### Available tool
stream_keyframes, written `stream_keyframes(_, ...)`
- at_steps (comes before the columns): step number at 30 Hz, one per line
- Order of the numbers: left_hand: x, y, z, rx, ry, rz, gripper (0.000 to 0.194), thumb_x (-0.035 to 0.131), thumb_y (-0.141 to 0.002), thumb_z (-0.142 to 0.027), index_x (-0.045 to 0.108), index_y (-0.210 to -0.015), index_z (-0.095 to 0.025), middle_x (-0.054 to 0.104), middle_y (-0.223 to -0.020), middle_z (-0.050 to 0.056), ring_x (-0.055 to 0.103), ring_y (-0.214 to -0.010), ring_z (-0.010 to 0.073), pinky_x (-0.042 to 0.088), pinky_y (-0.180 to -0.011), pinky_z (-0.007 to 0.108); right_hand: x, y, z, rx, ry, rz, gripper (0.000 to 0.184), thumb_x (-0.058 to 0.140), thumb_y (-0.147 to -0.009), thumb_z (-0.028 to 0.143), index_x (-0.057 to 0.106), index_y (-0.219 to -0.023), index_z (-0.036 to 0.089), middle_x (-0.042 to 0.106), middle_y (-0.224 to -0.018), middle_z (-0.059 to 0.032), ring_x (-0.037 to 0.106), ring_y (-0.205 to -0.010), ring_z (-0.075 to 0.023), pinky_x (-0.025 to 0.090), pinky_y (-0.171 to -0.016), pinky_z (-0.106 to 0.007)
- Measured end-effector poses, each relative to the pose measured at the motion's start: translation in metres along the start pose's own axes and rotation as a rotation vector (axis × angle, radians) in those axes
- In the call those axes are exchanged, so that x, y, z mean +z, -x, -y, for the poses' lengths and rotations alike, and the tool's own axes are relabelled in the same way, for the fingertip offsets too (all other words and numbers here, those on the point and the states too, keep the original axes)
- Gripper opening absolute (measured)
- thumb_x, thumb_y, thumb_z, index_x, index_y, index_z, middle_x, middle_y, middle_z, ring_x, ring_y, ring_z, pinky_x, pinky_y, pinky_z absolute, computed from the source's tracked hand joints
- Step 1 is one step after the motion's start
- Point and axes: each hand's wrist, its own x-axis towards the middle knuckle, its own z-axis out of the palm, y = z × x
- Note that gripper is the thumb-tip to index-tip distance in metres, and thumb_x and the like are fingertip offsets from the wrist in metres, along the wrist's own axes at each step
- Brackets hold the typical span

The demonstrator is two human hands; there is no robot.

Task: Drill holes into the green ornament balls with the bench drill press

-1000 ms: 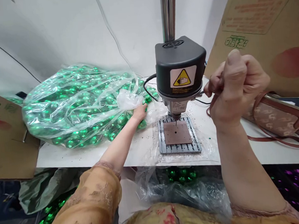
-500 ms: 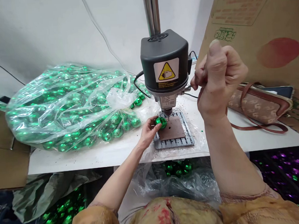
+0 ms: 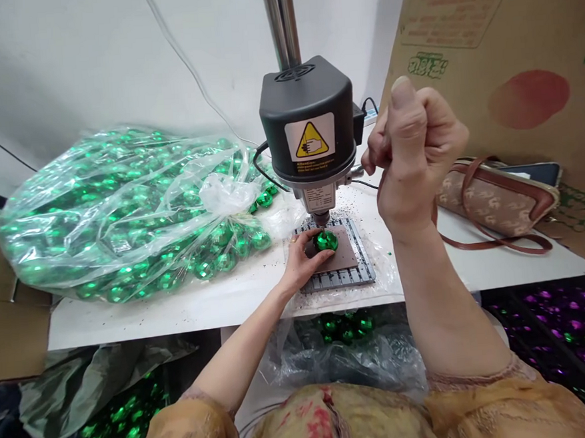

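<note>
My left hand [image 3: 303, 261] pinches a shiny green faceted ball [image 3: 326, 241] between thumb and fingers. The ball sits over the brown board [image 3: 345, 258] on the slotted metal base, directly beneath the chuck [image 3: 321, 218] of a small black drill press [image 3: 308, 121]. Whether the bit touches the ball I cannot tell. My right hand [image 3: 415, 150] is closed in a fist at the machine's right side, around its feed handle [image 3: 355, 172]; most of that handle is hidden by the fingers.
A clear bag [image 3: 121, 211] full of green balls lies left on the white table [image 3: 179, 313]. A patterned purse [image 3: 496, 198] rests at right before a large cardboard box [image 3: 462, 67]. Below the table edge are green balls [image 3: 347, 326] in plastic and purple ones [image 3: 560, 320].
My left hand has brought the green ball rightward from beside the drill to under the chuck. My right hand stays closed at the handle. The camera view has shifted slightly.
</note>
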Motion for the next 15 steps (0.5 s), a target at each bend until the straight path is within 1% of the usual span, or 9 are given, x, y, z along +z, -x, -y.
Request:
stream_keyframes(3,0.004,0.002,0.0,0.005,-0.021,-0.008,0.058,0.086,-0.081,-0.052,0.069,-0.128,-0.023,0.068,-0.125,0.012,0.062,-0.122,0.0324,0.047,-0.11,0.051,-0.003,-0.001,0.001,0.001,-0.009,0.043,0.055,0.063,-0.083,0.066,0.034,-0.062,0.024,0.035,-0.052,0.0065,0.032,-0.044,-0.0054,0.029,-0.043,-0.028)
stream_keyframes(7,0.003,0.003,0.002,0.005,0.01,0.033,0.058,0.086,-0.081,-0.052,0.068,-0.129,-0.023,0.068,-0.125,0.011,0.062,-0.122,0.0317,0.047,-0.11,0.05,-0.005,-0.002,0.002,0.004,0.008,0.073,0.054,0.061,-0.086,0.064,0.036,-0.062,0.023,0.039,-0.051,0.0061,0.033,-0.043,-0.0052,0.031,-0.042,-0.028)
stream_keyframes(11,0.0,0.003,0.002,0.004,0.032,0.066,0.059,0.086,-0.081,-0.052,0.067,-0.129,-0.023,0.068,-0.125,0.011,0.062,-0.122,0.0321,0.047,-0.109,0.05,-0.005,0.001,0.003,-0.011,-0.083,0.054,0.051,0.066,-0.087,0.056,0.038,-0.06,0.023,0.038,-0.05,0.0057,0.034,-0.042,-0.0069,0.03,-0.041,-0.031)
stream_keyframes(15,0.001,0.003,0.004,-0.002,0.066,0.073,0.059,0.086,-0.081,-0.052,0.066,-0.128,-0.024,0.069,-0.125,0.011,0.062,-0.122,0.0317,0.047,-0.111,0.05,-0.007,0.015,0.0,-0.063,-0.065,-0.019,0.049,0.064,-0.093,0.046,0.037,-0.06,0.022,0.036,-0.051,0.0056,0.033,-0.044,-0.0061,0.028,-0.045,-0.031)
